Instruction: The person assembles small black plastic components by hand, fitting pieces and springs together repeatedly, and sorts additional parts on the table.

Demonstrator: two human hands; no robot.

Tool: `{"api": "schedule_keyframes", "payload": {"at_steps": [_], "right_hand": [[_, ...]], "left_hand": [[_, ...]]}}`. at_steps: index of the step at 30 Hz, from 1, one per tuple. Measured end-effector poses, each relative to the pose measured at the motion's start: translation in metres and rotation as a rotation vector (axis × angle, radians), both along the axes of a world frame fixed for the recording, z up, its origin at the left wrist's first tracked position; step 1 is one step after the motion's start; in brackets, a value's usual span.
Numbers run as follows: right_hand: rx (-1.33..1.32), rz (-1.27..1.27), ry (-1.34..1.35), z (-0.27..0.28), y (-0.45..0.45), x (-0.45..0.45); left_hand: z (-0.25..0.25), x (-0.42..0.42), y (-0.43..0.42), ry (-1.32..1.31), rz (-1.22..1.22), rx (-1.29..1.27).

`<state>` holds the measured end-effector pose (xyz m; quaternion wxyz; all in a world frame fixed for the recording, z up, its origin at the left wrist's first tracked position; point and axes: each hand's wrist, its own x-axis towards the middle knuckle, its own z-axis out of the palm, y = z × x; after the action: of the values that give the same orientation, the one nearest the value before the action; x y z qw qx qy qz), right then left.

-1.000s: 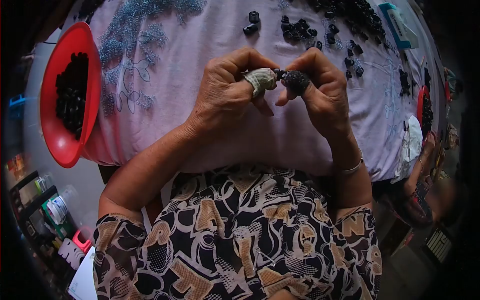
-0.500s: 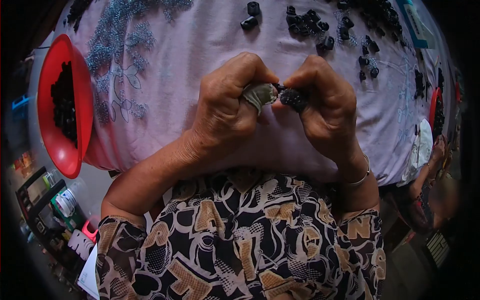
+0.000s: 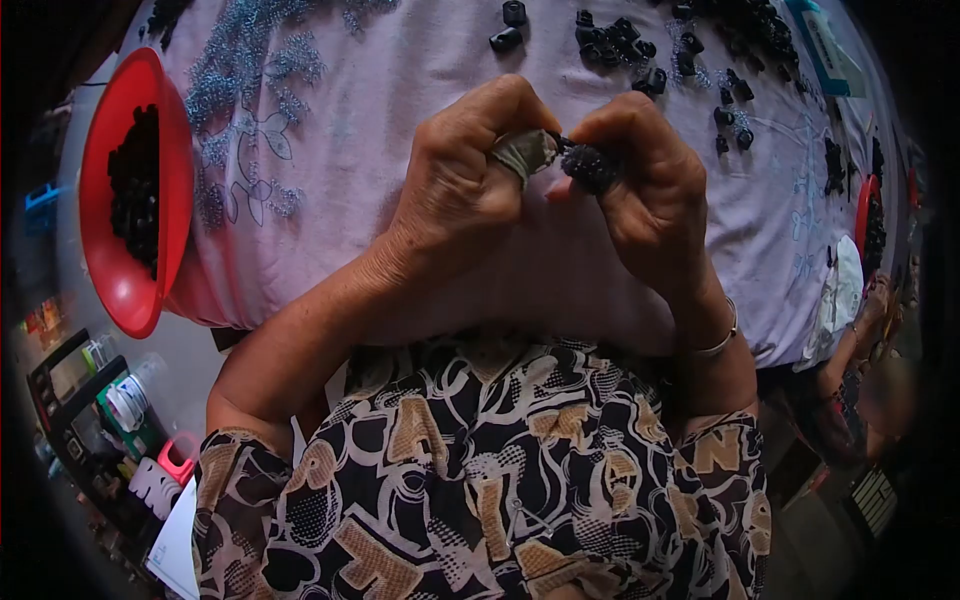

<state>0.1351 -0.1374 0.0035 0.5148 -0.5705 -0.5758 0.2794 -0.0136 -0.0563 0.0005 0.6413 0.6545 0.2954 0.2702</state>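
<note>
My left hand (image 3: 460, 165) and my right hand (image 3: 655, 185) meet above the pink cloth, both closed in a pinch. Between their fingertips is a small black piece (image 3: 588, 168) with a rough, knobby surface. Most of it shows at my right fingers, while its narrow end meets my left thumb. A greenish fabric finger cover (image 3: 523, 152) with a frayed edge wraps a finger of my left hand. Fingertips hide part of the black piece.
The pink patterned cloth (image 3: 330, 170) covers the work surface. To the left stands a red bowl (image 3: 178, 190) of black pieces. Loose black parts (image 3: 610, 42) lie at the back, with a larger pile (image 3: 750, 30) behind. Another person's hand (image 3: 873, 308) is at far right.
Both hands have shifted slightly up in the view, still pinched together on the black piece. The piece is turned a little, and the bowl appears slightly higher and further right.
</note>
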Motion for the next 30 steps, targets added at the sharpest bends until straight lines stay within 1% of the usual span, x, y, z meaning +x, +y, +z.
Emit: {"api": "schedule_keyframes", "payload": {"at_steps": [1,2,4,8,10,11,15,17,19,21,22,23,27,29,30], "right_hand": [[-0.025,0.012,0.109,0.000,0.000,-0.001],[-0.021,0.014,0.104,0.001,-0.001,-0.001],[-0.062,0.073,0.206,0.002,-0.002,-0.001],[-0.035,0.059,0.231,-0.001,-0.002,0.001],[-0.061,0.035,0.335,-0.002,-0.002,0.002],[-0.064,0.036,0.338,-0.002,-0.002,0.002],[-0.072,0.036,0.254,0.000,-0.002,0.002],[-0.076,0.017,0.236,0.000,-0.002,0.005],[-0.121,0.103,-0.028,-0.001,-0.004,0.012],[-0.113,0.106,-0.063,0.000,-0.004,0.011],[-0.098,0.108,-0.105,0.000,-0.005,0.011],[-0.103,0.107,-0.101,0.000,-0.005,0.011],[-0.133,0.101,-0.137,0.003,-0.005,0.010],[-0.127,0.105,-0.154,0.002,-0.003,0.007],[-0.074,0.043,-0.094,-0.001,-0.001,0.003]], "left_hand": [[0.002,-0.001,0.001,-0.015,-0.021,-0.055],[0.003,-0.002,0.002,-0.028,-0.041,-0.112],[0.002,-0.003,0.001,-0.044,-0.043,-0.135],[0.005,-0.004,0.003,-0.067,-0.087,-0.181],[0.004,-0.003,0.002,-0.106,-0.078,-0.215],[0.003,-0.003,0.001,-0.145,-0.067,-0.249],[0.004,-0.005,0.003,-0.097,-0.063,-0.311],[0.001,-0.005,0.002,-0.028,-0.025,-0.114],[0.005,-0.006,0.003,-0.013,-0.035,-0.113],[0.005,-0.007,0.001,0.006,-0.044,-0.114],[0.002,-0.006,-0.001,0.002,-0.025,-0.063],[0.001,-0.006,-0.002,-0.002,-0.008,-0.015],[-0.001,-0.006,-0.005,0.039,0.008,0.034],[-0.003,-0.005,-0.004,0.008,0.028,0.237],[-0.003,-0.005,-0.003,0.011,0.029,0.234]]}}
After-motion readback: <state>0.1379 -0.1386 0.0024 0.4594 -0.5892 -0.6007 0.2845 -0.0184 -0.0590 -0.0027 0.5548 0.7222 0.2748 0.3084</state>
